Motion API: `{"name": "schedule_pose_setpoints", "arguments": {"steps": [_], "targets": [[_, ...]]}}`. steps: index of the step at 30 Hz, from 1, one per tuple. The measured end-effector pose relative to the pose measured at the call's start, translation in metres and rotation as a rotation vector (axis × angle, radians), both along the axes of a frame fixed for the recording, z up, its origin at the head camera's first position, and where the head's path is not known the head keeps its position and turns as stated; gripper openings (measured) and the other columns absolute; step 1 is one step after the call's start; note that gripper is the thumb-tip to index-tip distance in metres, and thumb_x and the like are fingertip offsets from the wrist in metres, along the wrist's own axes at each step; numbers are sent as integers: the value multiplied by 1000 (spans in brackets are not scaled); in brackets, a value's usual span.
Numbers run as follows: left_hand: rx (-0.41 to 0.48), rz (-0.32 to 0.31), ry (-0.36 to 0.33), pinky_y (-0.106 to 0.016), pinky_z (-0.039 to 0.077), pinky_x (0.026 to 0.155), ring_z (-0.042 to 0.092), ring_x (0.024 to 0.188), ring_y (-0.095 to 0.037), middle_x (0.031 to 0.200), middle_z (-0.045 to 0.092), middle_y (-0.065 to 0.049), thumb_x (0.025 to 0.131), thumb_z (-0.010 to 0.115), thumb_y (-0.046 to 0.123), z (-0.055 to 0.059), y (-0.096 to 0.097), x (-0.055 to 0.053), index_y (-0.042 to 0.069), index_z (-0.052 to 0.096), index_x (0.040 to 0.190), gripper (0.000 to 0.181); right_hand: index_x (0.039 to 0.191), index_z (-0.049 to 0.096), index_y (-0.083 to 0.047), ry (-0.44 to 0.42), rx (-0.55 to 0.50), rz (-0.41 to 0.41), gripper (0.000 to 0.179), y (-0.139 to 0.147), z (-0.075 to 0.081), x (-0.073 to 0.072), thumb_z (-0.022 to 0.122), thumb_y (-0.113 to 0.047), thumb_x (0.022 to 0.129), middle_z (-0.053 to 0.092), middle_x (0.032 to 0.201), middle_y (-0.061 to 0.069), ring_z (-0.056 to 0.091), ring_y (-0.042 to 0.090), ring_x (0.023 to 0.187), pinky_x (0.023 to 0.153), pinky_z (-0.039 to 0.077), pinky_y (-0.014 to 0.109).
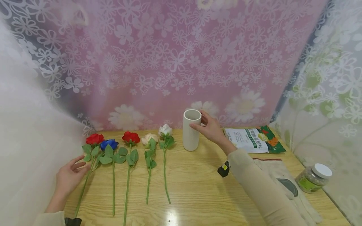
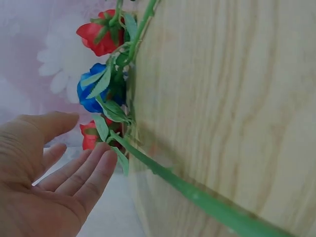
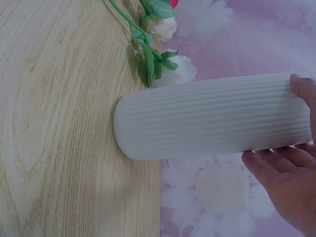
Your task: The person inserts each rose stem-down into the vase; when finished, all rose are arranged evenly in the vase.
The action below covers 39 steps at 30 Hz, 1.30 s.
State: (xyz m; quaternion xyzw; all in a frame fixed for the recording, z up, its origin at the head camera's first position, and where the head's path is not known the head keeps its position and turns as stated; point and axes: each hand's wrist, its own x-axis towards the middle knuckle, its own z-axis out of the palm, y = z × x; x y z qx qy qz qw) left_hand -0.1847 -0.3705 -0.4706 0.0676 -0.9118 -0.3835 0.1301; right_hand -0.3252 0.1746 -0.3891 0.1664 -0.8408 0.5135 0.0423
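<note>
A white ribbed vase (image 1: 190, 135) stands upright on the table; my right hand (image 1: 211, 128) holds it near the rim, thumb on the front and fingers round the far side. My left hand (image 1: 69, 176) is beside the stem of the leftmost red rose (image 1: 94, 138), its fingers loosely extended. In the left wrist view the fingertips come close to that rose's leaves (image 2: 101, 129); whether they touch is hard to tell. To the right lie a blue rose (image 1: 109, 144), another red rose (image 1: 131, 137), a cream rose (image 1: 150, 138) and a white rose (image 1: 165, 130).
A white and green printed packet (image 1: 254, 139) lies at the right back of the wooden table (image 1: 195, 185). Light work gloves (image 1: 282, 179) and a white-lidded jar (image 1: 314, 177) sit on the right. Patterned curtains (image 1: 181, 62) hang behind the table.
</note>
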Motion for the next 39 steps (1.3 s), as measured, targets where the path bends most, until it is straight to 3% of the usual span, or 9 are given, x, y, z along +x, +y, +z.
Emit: {"name": "schedule_pose_setpoints", "arguments": {"steps": [9,17,23,27,31,34,37,39], "targets": [[-62,-22,-113,-15,54,62,57,72,18,124,70,-34,98,76,24,-11,-9,-2,-9,51,148,65,158,45,-26,21,11,4,75,1,-1,-1,80,-45,95,57,156,9,54,34,146,115,51,57],[-42,-15,-171,-7,47,65,55,72,21,119,74,-28,96,78,25,-20,-15,-5,-9,49,150,70,160,42,-25,20,33,-13,78,1,-2,-1,79,-46,95,56,157,10,55,33,145,114,52,56],[-1,-37,-232,-13,54,65,60,74,18,117,77,-23,97,77,24,-21,-20,-7,-9,45,153,72,161,42,-24,23,30,-14,78,1,-1,0,79,-44,95,56,157,11,55,34,145,114,52,56],[74,-74,-259,-16,58,68,59,77,19,116,78,-23,100,73,18,-20,-23,-9,-12,41,154,69,160,43,-23,30,29,-10,76,1,0,0,79,-43,96,57,156,11,55,33,144,114,52,55],[245,-94,-313,-14,59,74,63,81,16,109,82,-8,102,70,15,-16,-25,-10,-14,35,156,70,160,43,-22,30,21,-4,75,1,0,0,79,-40,96,58,155,11,55,33,145,114,52,55],[332,-104,-345,-15,60,79,66,85,12,115,80,-4,104,69,18,-11,-24,-10,-12,31,158,72,160,42,-21,27,19,0,76,1,1,1,79,-40,97,57,156,12,54,34,145,114,52,55],[366,-123,-361,-20,62,84,67,89,11,130,73,-16,104,69,21,-4,-21,-11,-10,30,159,74,161,41,-21,28,23,-2,78,1,2,1,79,-41,96,56,157,12,54,34,145,114,52,55],[370,-141,-359,-21,62,86,67,91,12,132,71,-16,105,69,24,1,-19,-12,-9,31,160,74,162,40,-21,32,23,0,78,1,2,2,79,-41,96,55,157,13,54,35,145,114,52,55]]}}
